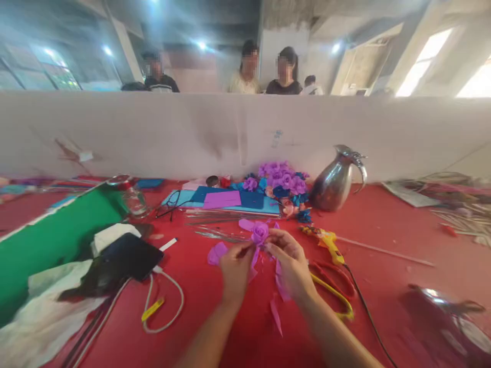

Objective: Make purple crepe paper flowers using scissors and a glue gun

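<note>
Between my two hands, above the red tabletop, is a purple paper rose (260,233) with its bloom facing up. My left hand (237,263) pinches it low on its left side, fingers closed. From the right, my right hand (288,258) grips the base of the same flower with thumb and fingers. Purple paper petals (217,253) lie left of my left hand, and a cut purple strip (276,317) rests below the hands. More purple scraps are partly hidden behind my fingers.
A yellow glue gun (329,245) and red-and-yellow-handled scissors (337,301) lie to the right. Finished paper flowers (282,176), coloured paper sheets (222,199) and a metal jug (333,179) stand behind. Left are a glass jar (132,197), dark phone (132,255) and white cable (180,291).
</note>
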A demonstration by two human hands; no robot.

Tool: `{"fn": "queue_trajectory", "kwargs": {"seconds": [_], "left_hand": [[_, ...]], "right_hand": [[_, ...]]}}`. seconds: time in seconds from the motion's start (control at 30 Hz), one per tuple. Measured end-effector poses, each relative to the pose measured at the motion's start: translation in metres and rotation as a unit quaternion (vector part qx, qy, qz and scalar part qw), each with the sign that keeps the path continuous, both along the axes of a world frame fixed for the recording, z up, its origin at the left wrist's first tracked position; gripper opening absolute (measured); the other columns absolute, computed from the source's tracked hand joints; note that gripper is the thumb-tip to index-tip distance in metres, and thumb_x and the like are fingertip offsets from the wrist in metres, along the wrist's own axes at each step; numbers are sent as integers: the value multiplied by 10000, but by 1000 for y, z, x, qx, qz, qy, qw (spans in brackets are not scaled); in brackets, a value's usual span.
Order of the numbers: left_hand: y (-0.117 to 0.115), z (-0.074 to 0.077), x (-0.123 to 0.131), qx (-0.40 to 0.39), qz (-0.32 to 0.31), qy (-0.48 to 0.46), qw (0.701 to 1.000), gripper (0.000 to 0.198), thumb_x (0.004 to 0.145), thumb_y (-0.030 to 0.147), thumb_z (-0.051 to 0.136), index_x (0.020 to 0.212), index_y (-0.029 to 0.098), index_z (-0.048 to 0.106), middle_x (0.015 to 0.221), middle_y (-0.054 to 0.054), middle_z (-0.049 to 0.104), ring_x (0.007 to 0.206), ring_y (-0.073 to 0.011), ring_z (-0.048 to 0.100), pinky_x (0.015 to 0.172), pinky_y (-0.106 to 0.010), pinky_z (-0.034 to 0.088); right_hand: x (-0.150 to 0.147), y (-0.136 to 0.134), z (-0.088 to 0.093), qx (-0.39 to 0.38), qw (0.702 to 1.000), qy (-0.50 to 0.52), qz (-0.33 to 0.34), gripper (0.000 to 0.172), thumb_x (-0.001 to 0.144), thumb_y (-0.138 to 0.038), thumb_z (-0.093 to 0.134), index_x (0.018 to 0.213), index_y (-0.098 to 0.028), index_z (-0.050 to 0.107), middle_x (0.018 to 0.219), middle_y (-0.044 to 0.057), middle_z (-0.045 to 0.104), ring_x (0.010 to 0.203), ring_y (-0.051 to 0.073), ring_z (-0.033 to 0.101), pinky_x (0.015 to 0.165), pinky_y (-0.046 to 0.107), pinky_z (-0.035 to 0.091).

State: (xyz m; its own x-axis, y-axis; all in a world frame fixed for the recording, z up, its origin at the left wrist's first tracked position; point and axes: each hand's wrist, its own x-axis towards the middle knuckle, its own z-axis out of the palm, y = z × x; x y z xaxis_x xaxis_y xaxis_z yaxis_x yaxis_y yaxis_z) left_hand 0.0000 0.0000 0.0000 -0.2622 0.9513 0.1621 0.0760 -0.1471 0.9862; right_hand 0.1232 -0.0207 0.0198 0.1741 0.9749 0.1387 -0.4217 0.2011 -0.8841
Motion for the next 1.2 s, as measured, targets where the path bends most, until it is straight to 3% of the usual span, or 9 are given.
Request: {"fn": "queue_trajectory", "kwargs": {"seconds": [0.3,0.47,0.6,0.73,1.0,1.2], "left_hand": [[-6,2,0,15,-24,-3,1000,138,703,291,695,776,203,771,781,-53,778,735,-232,725,720,-351,571],[-7,1,0,20,-27,1,999,129,719,290,693,777,208,774,794,-51,779,731,-225,722,721,-342,569],[-7,0,1,30,-36,9,999,126,729,281,687,785,208,773,799,-46,778,739,-219,718,728,-333,562],[-8,1,1,23,-35,11,999,114,724,288,697,766,214,772,779,-37,776,723,-214,715,710,-319,558],[-6,1,1,26,-39,-14,999,125,707,279,708,782,209,777,782,-46,779,721,-218,722,710,-327,571],[-8,3,1,46,-46,0,998,115,726,258,685,778,216,779,771,-38,778,688,-202,713,682,-311,569]], "right_hand": [[-4,7,-5,-13,991,-135,16,197,658,-300,781,810,-194,715,787,28,694,747,184,606,731,302,481],[-4,7,-9,-5,991,-132,16,191,694,-319,759,830,-194,708,819,38,699,793,200,618,800,335,484],[-2,8,-11,0,988,-152,12,190,701,-317,740,837,-189,708,793,35,683,755,192,599,768,326,485],[1,8,-9,1,984,-178,23,175,700,-281,713,846,-185,717,772,29,672,724,183,586,728,303,477],[9,9,-3,16,981,-187,45,166,738,-316,693,839,-198,749,865,60,706,850,223,624,844,344,484],[8,9,-4,27,980,-191,43,184,760,-339,704,875,-203,751,895,64,699,845,220,628,828,346,497]]}}
